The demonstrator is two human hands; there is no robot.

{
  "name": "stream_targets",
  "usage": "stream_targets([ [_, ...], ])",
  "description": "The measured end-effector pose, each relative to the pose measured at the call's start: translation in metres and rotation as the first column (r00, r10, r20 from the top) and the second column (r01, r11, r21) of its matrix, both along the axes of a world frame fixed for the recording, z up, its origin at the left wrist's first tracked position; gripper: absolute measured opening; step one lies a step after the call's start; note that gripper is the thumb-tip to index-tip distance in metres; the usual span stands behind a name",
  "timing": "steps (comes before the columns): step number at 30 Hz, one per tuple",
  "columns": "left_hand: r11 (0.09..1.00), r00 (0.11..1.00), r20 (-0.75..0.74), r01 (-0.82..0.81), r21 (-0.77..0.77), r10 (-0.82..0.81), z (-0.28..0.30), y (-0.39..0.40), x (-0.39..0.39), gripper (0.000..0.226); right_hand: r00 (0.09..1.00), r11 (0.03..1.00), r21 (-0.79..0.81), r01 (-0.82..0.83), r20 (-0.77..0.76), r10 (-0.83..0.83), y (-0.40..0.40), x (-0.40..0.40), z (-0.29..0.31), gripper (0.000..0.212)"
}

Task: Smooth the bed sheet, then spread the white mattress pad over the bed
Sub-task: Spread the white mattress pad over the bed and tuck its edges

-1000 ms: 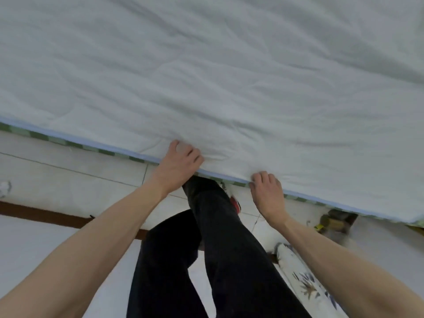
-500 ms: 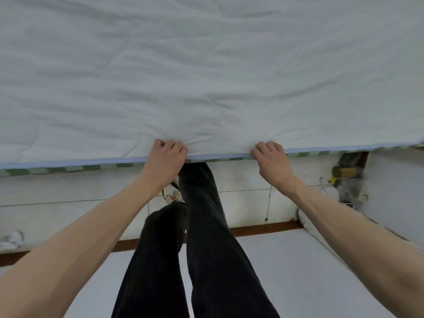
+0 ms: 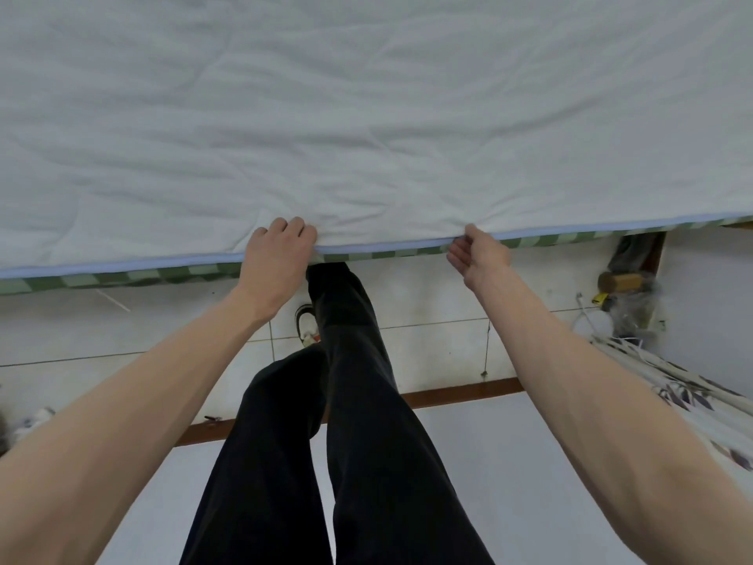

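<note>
The white mattress pad (image 3: 366,116) covers the bed across the upper half of the view, wrinkled, its pale blue hem running along the near edge. Under the hem a strip of green checked bed sheet (image 3: 122,277) shows. My left hand (image 3: 277,254) grips the pad's near edge with fingers curled over the top. My right hand (image 3: 478,254) pinches the hem between thumb and fingers, further right along the same edge. Small folds gather in the pad between the two hands.
My legs in black trousers (image 3: 350,401) stand on white floor tiles, one shoe (image 3: 305,322) near the bed. A brown threshold strip (image 3: 448,395) crosses the floor. Wooden object and cables (image 3: 619,285) lie at right, a leaf-patterned cloth (image 3: 692,405) below them.
The view has levelled and the bed edge now runs nearly straight across. My right hand has turned from resting over the edge to pinching the hem. Both hands stay on the pad's edge.
</note>
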State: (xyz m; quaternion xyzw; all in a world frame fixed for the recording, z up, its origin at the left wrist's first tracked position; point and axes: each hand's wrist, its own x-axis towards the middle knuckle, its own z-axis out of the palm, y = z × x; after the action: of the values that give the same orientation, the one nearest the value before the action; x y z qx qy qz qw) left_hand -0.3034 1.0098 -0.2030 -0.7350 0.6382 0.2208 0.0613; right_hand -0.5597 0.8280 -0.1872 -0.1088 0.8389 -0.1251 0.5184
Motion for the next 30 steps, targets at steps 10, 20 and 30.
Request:
stream_targets([
  [10, 0.996, 0.988, 0.127, 0.093, 0.008, -0.093, 0.001, 0.003, -0.003, 0.017, 0.971, 0.940, 0.241, 0.240, -0.042, -0.237, -0.005, 0.023, -0.007, 0.023],
  [20, 0.977, 0.980, 0.100, 0.183, -0.110, -0.172, 0.000, 0.007, 0.003, 0.013, 0.900, 0.882, 0.255, 0.395, 0.083, -0.427, -0.003, 0.013, -0.005, 0.033],
  [30, 0.983, 0.985, 0.068, 0.165, -0.077, -0.160, -0.003, 0.011, -0.007, 0.017, 0.853, 0.917, 0.004, 0.399, 0.365, -0.372, 0.042, 0.004, -0.015, 0.045],
])
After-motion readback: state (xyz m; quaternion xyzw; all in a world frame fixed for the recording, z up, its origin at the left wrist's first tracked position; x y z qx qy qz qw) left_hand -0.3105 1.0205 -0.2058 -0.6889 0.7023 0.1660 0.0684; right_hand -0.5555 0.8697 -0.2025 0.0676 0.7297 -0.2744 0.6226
